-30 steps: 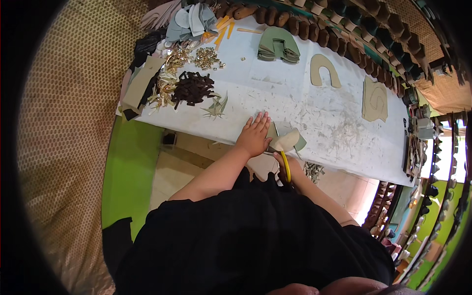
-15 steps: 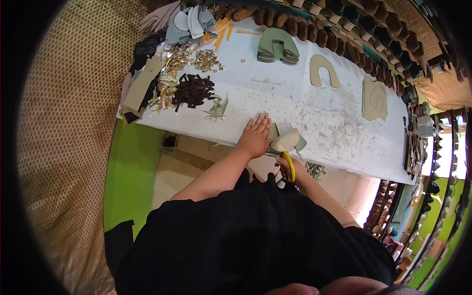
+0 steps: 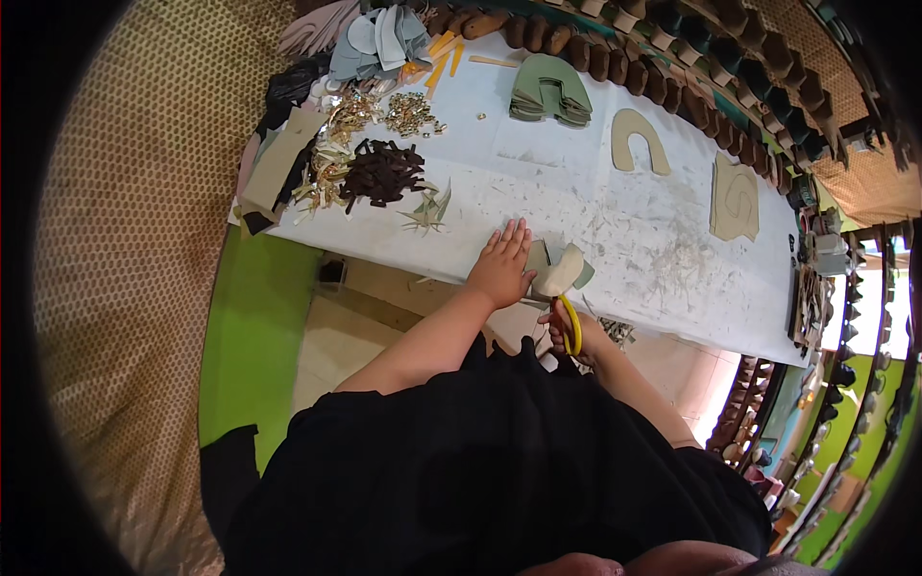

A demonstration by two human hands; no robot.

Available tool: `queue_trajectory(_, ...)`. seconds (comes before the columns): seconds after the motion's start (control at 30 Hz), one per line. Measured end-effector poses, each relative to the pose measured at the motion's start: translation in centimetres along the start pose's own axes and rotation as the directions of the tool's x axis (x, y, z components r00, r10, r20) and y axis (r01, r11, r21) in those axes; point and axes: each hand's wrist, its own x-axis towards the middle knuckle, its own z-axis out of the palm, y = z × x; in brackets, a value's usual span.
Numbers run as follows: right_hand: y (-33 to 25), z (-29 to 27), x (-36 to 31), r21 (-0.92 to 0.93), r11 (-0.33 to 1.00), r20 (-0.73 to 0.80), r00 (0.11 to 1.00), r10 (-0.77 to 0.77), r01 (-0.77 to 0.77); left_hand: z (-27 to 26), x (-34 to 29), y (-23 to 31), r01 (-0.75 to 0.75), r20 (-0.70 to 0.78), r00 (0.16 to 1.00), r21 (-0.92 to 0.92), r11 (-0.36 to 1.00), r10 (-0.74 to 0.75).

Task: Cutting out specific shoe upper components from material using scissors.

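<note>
Where the table edge point(image 3: 403, 259) runs, left hand point(image 3: 503, 264) lies flat; right hand point(image 3: 592, 338) grips scissors point(image 3: 574, 322).

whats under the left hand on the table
The white tabletop shows around the left hand, which lies flat, palm down. A grey-green piece shows just right of it; whether that runs beneath is hidden, as is anything under the palm.

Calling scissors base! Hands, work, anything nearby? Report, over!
Left hand flat on the table; right hand gripping yellow-handled scissors. Cream flap curled up near table edge. Nearby clutter: thin green scraps, left of left hand.
</note>
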Motion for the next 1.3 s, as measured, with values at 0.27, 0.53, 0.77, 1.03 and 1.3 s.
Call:
queue_trajectory(0.27, -0.8, 0.7, -0.6, -0.143, 0.990, -0.122, 0.992, -0.017, 0.000, -0.7, 0.1, 0.2, 0.027, 0.100, 0.995, 0.023, 0.999, -0.029)
queue_trajectory(0.53, -0.5, 1.1, -0.1, -0.193, 0.981, -0.190, 0.981, -0.048, 0.010, -1.3, 0.1, 0.4, 0.026, 0.112, 0.993, 0.040, 0.999, -0.030)
queue_trajectory(0.77, -0.6, 2.7, -0.1, -0.518, 0.854, -0.324, 0.913, -0.249, 0.049, -1.0, 0.1, 0.3, 0.022, 0.100, 0.995, 0.056, 0.998, -0.028)
queue_trajectory(1.03, -1.6, 1.9, -0.6, -0.337, 0.941, -0.284, 0.956, -0.076, -0.026, -0.6, 0.0, 0.2, 0.000, 0.029, 1.000, 0.004, 1.000, 0.000)
queue_trajectory(1.3, -2.7, 1.9, 0.2, -0.364, 0.930, -0.296, 0.953, -0.069, -0.046, -0.8, -0.1, 0.2, -0.007, 0.004, 1.000, 0.002, 1.000, 0.007)
